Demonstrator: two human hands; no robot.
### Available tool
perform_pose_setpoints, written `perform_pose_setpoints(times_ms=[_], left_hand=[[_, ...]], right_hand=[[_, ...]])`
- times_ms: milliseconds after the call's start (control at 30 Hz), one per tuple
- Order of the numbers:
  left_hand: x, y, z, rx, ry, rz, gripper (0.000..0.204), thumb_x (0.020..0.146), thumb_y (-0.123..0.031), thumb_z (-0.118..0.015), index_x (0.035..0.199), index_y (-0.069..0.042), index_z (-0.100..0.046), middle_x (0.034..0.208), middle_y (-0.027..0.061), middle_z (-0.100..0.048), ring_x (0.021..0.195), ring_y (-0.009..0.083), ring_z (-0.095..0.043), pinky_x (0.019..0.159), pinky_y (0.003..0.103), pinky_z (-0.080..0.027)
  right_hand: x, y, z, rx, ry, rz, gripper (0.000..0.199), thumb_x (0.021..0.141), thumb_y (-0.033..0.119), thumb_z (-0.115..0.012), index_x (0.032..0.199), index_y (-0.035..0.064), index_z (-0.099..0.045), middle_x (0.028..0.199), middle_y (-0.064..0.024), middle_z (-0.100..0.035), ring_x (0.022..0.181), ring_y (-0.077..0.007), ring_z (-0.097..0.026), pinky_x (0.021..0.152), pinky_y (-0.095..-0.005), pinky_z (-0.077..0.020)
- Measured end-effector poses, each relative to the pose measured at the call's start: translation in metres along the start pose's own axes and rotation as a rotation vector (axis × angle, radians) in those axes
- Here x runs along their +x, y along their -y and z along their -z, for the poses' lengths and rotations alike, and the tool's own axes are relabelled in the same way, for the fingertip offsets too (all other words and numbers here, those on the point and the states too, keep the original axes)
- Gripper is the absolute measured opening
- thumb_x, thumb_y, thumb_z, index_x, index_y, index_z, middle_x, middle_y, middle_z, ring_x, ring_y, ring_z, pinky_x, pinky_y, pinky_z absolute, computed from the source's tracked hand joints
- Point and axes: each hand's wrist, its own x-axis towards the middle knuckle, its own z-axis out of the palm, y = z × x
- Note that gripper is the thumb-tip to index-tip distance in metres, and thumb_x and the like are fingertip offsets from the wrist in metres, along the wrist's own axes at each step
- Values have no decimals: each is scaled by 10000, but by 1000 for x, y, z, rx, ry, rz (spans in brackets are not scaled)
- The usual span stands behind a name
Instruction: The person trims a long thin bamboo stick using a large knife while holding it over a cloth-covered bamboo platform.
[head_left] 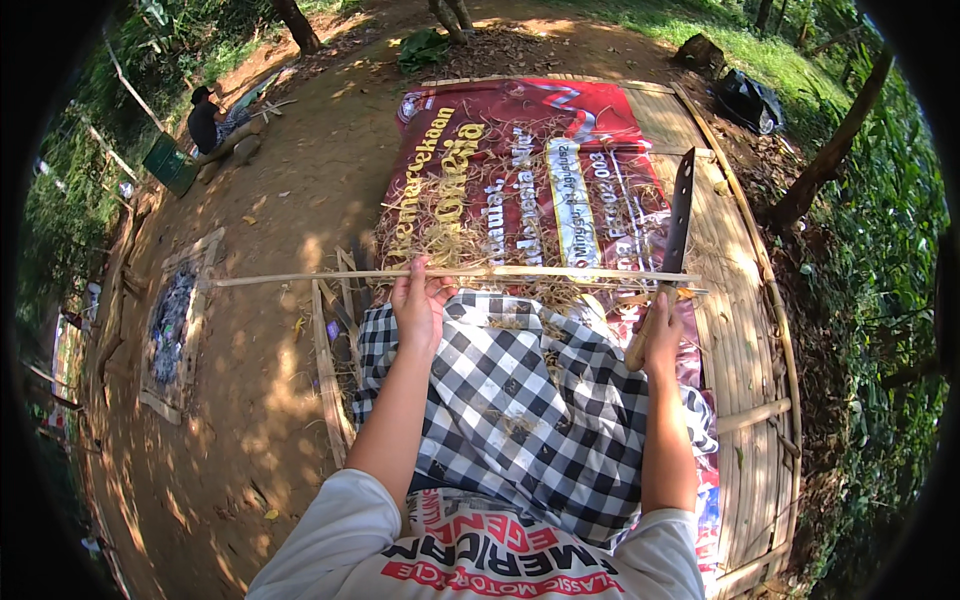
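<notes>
My left hand [420,312] is closed around a long, thin bamboo strip [560,271], which lies level across the view in front of me. In my right hand [661,335] is the wooden handle of a machete [681,212]. Its dark blade, with holes along it, points up and away and crosses the strip near its right end; whether they touch I cannot tell. A black-and-white checked cloth [510,370] covers my lap, with bits of shavings on it. Beyond the strip, curly bamboo shavings [450,215] lie scattered over a red printed banner [590,120].
The banner is spread on a bamboo-slat platform [735,350]. To the left, a framed ash pit [178,320] lies on the dirt ground. A person [210,122] sits far left beside a green bin [168,165]. A black bag [750,100] and a stump [700,55] are far right.
</notes>
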Motion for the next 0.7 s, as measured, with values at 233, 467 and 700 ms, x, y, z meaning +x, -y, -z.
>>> perform_pose_setpoints(times_ms=[233, 467, 700], left_hand=[[0, -2, 9, 48, 25, -49, 156, 970, -164, -558, 1041, -26, -578, 868, 87, -641, 737, 203, -675, 688, 354, -603], [-17, 18, 0, 116, 49, 39, 172, 954, -134, -582, 1048, 10, -598, 962, 129, -654, 868, 254, -685, 761, 368, -595], [-57, 67, -14, 153, 84, 204, 242, 969, -129, -551, 1141, 40, -571, 1076, 164, -644, 968, 252, -664, 824, 366, -579]], right_hand=[[4, 12, 3, 409, -150, -304, 252, 890, 283, -641, 870, 50, -550, 651, -54, -529, 539, -186, -552, 511, -325, -474], [20, -6, 26, 726, -179, -318, 170, 874, 206, -642, 869, 75, -535, 635, -57, -518, 533, -198, -538, 523, -336, -489], [4, -4, -4, 288, -79, -172, 199, 872, 202, -675, 816, 47, -564, 622, -43, -528, 511, -160, -538, 493, -309, -473]])
